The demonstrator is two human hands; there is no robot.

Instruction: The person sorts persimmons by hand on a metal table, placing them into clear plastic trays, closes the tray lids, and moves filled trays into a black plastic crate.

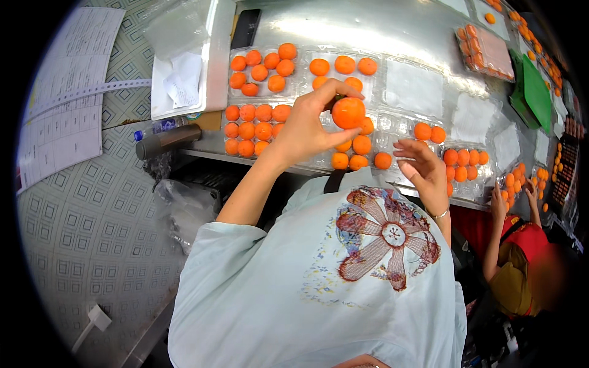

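Observation:
My left hand [310,126] grips a large orange fruit [348,113] between thumb and fingers, raised over clear plastic trays of orange fruit. My right hand [422,168] has its fingers apart and curved, holding nothing, over the trays just right of a single fruit [383,160]. Behind are trays with fruit [272,61] [345,64] and a tray lined with white paper [412,89]. A filled tray [248,130] sits left of my left forearm, and another [465,164] lies right of my right hand.
The steel table [368,24] carries a foam box [156,98], phone [245,29], stacked packed trays [483,52] and green plastic object [531,92]. A steel flask [165,141] lies at its left edge. At right, a person in red [515,245] handles a fruit tray.

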